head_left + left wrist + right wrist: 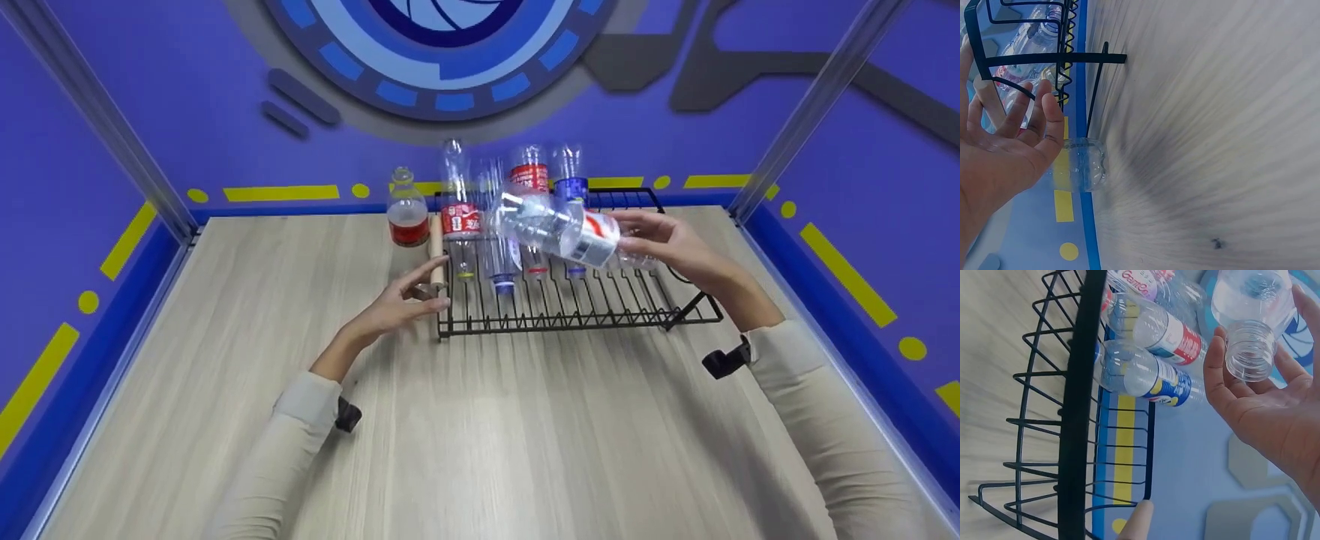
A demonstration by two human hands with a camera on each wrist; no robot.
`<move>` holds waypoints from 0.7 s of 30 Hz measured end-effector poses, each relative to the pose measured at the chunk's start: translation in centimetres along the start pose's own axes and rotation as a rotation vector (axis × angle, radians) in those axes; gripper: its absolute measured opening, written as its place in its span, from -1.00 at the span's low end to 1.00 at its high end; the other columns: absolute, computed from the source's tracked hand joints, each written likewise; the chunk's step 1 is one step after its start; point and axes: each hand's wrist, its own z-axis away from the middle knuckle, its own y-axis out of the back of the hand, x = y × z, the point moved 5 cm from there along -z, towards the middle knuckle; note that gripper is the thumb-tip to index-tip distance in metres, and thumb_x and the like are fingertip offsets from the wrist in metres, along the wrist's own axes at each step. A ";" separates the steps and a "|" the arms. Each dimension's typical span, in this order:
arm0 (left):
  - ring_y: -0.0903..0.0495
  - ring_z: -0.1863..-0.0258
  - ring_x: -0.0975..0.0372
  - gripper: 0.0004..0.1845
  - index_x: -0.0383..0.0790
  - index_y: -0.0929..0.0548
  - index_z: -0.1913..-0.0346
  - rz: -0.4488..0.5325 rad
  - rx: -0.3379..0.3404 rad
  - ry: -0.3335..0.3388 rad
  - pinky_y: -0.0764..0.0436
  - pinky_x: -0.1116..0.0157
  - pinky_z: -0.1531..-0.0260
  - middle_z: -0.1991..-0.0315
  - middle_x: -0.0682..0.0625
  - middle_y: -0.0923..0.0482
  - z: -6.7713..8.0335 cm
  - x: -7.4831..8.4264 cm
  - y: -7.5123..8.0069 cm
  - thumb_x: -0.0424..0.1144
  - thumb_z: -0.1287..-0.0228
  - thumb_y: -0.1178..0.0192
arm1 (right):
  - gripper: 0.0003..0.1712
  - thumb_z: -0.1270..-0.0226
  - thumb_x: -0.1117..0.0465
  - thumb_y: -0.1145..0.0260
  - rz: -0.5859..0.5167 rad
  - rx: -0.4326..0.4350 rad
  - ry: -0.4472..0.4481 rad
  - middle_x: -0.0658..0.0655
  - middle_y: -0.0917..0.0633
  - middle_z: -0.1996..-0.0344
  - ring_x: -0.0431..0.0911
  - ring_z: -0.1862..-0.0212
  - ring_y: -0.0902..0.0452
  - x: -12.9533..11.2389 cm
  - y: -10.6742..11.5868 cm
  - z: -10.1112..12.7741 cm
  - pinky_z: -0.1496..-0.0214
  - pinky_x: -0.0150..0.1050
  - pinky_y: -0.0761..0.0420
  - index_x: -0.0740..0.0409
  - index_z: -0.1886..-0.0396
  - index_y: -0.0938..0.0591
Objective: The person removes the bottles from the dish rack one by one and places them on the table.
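Right hand (675,244) fingers (1216,368) are grasping a clear bottle (566,232) by the neck, tilted sideways above the black wire rack (600,311) where I see four more bottles upside down. My left hand (401,300), fingers released, sits by the rack's wooden handle (436,251) on the counter (480,420)

clear uncapped bottle (568,234), tilted, above black rack (570,304)

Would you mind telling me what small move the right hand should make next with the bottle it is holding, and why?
Probably tip the clear bottle neck-down and lower it into a free slot of the black rack, right of the four bottles already standing inverted there. The right hand holds it capless and nearly sideways above the rack, while the left hand rests by the rack's left end.
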 end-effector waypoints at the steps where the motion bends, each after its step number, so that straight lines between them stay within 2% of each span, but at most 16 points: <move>1: -0.41 -0.01 0.11 -0.23 0.23 -0.20 -0.60 0.000 0.002 0.003 -0.48 0.20 0.10 -0.27 -0.29 -0.43 0.0 0.0 0.0 -0.20 -0.44 -0.27 | -0.48 -0.51 0.30 -0.24 0.015 0.000 0.003 -0.01 -0.72 -0.05 -0.17 0.00 -0.66 0.0 -0.3 0.0 -0.04 -0.30 -0.69 0.04 -0.42 -0.51; 7: -0.44 -0.10 0.08 -0.23 0.26 -0.19 -0.60 0.000 0.018 0.020 -0.55 0.10 -0.05 -0.35 -0.15 -0.38 0.3 0.2 -0.1 -0.16 -0.44 -0.28 | -0.40 -0.39 0.33 -0.36 0.105 -0.029 0.012 0.04 -0.67 -0.03 -0.12 -0.01 -0.58 -0.2 -1.7 0.2 0.01 -0.33 -0.70 0.14 -0.41 -0.51; 11: -0.46 -0.16 0.02 -0.21 0.24 -0.25 -0.58 -0.063 0.071 0.008 -0.56 0.18 -0.02 -0.32 -0.11 -0.44 0.6 0.6 -0.1 -0.12 -0.38 -0.35 | -0.37 -0.33 0.31 -0.43 0.152 -0.049 0.000 0.06 -0.67 -0.01 -0.11 -0.01 -0.59 -0.2 -2.4 0.5 -0.01 -0.32 -0.70 0.16 -0.39 -0.53; 16: -0.49 -0.18 -0.04 -0.23 0.09 -0.38 -0.53 -0.137 0.191 -0.042 -0.55 0.21 0.02 -0.29 -0.11 -0.50 1.0 1.6 0.4 -0.15 -0.28 -0.43 | -0.34 -0.27 0.27 -0.50 0.227 -0.056 0.002 0.10 -0.68 0.01 -0.10 0.02 -0.62 -0.6 -3.0 0.8 0.02 -0.34 -0.70 0.13 -0.38 -0.55; 21: -0.53 -0.11 -0.03 -0.44 -0.15 -0.58 -0.35 -0.194 0.361 -0.167 -0.55 0.24 0.06 -0.20 -0.20 -0.56 1.6 3.7 1.5 -0.22 -0.29 -0.43 | -0.33 -0.22 0.28 -0.53 0.265 -0.068 0.040 0.11 -0.70 0.03 -0.11 0.05 -0.63 -1.1 -3.6 1.1 0.06 -0.35 -0.70 0.11 -0.36 -0.58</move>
